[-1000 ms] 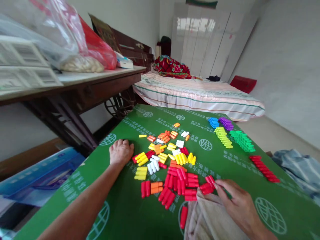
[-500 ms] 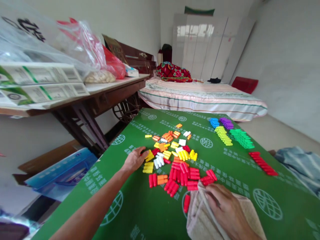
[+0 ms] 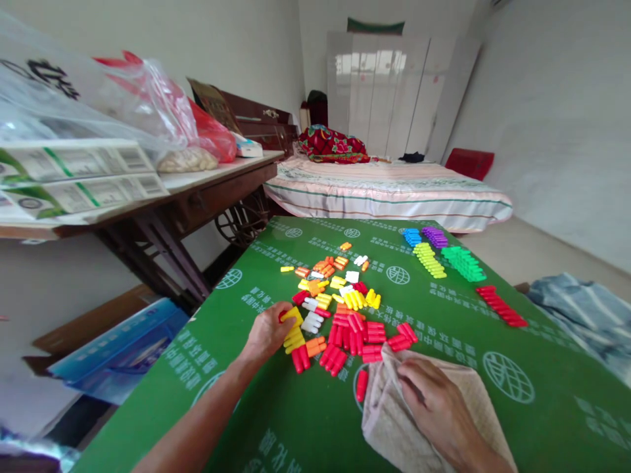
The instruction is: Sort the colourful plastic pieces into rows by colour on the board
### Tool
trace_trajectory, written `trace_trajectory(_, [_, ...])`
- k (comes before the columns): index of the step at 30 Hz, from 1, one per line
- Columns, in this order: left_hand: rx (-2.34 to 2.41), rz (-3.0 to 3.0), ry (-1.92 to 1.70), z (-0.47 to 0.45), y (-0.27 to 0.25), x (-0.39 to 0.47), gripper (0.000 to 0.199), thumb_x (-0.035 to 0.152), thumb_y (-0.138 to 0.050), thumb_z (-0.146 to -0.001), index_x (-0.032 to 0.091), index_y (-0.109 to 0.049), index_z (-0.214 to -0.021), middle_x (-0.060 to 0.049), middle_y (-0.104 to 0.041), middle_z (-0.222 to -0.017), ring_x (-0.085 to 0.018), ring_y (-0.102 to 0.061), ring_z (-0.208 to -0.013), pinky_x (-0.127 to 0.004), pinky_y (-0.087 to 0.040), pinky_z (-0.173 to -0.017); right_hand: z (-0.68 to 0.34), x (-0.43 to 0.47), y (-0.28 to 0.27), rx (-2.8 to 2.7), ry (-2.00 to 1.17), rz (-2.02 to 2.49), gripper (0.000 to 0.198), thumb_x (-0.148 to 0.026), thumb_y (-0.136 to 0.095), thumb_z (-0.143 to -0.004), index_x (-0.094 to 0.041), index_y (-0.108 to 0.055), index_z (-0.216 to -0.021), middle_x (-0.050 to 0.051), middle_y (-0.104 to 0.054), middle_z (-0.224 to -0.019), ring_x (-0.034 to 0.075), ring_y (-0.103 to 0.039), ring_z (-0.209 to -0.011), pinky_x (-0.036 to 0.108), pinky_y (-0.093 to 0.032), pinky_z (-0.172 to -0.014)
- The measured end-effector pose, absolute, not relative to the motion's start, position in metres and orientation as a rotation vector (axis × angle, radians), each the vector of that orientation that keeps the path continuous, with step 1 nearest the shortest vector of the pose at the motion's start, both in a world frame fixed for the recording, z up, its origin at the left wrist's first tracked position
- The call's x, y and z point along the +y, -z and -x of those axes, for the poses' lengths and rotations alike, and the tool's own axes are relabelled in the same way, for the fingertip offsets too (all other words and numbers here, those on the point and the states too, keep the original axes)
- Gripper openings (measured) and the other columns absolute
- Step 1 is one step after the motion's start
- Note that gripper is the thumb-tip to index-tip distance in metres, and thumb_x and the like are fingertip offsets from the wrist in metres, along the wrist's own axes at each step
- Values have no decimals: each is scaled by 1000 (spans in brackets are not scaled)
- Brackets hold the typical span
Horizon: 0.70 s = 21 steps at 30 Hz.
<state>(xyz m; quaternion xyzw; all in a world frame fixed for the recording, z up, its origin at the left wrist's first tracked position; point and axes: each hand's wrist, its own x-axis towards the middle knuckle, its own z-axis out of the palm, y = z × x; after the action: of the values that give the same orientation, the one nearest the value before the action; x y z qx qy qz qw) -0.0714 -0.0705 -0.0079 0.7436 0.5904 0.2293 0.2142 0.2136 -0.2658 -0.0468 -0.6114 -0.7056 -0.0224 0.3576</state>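
Observation:
My left hand (image 3: 269, 330) is closed on a small bundle of yellow capsule-shaped plastic pieces (image 3: 294, 318) at the left side of the loose pile. More yellow pieces (image 3: 294, 341) lie just below its fingers. A spot of red shows by the fingertips; I cannot tell what it is. My right hand (image 3: 438, 404), fingers bent, grips a beige cloth (image 3: 387, 414) at the front of the pile. Red pieces (image 3: 348, 332) lie between the hands, with white pieces (image 3: 311, 322) and orange pieces (image 3: 315, 346) nearer the left one. A single red piece (image 3: 361, 385) lies beside the cloth.
On the green table (image 3: 266, 407), aligned rows of green (image 3: 463, 263), yellow-green (image 3: 428, 260), blue (image 3: 412, 237), purple (image 3: 435, 237) and red pieces (image 3: 500, 306) lie at the right. A wooden desk (image 3: 217, 187) with bags stands left; a bed (image 3: 389, 190) is behind.
My left hand has closed on the yellow pieces and moved them slightly toward me, beside the other yellow ones. My right hand stays on the cloth. The view has shifted a little.

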Motion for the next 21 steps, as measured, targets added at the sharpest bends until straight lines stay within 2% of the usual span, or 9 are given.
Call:
trace_trajectory(6, [1631, -1900, -806, 76, 11, -78, 30, 41, -54, -69, 21, -62, -91, -6, -73, -96, -23, -67, -93, -31, -52, -81, -216, -270, 52, -1838, 76, 1565, 21, -22, -46, -91, -26, -66, -87, 3, -72, -97, 20, -69, -89, 33, -56, -77])
trace_trajectory(12, [1560, -1780, -933, 78, 14, -84, 42, 49, -53, -70, 18, -61, -96, -8, -74, -91, -23, -69, -83, -33, -55, -73, -219, -272, 57, -1832, 99, 1559, 21, -23, -45, -92, -24, -66, -89, 4, -72, -98, 20, -68, -90, 31, -56, -76])
trace_trajectory(18, [1556, -1850, -946, 77, 18, -97, 34, 41, -52, -72, 18, -65, -93, -5, -74, -89, -22, -69, -81, -33, -55, -73, -217, -269, 60, -1845, 122, 1545, 20, -23, -45, -92, -25, -65, -90, 3, -72, -95, 18, -68, -86, 29, -55, -74])
trace_trajectory(21, [1589, -1902, -961, 77, 20, -102, 37, 40, -51, -73, 18, -65, -99, -6, -73, -96, -22, -69, -84, -34, -56, -78, -217, -268, 61, -1853, 133, 1545, 20, -22, -45, -92, -24, -65, -89, 3, -71, -96, 18, -68, -86, 29, -54, -74])
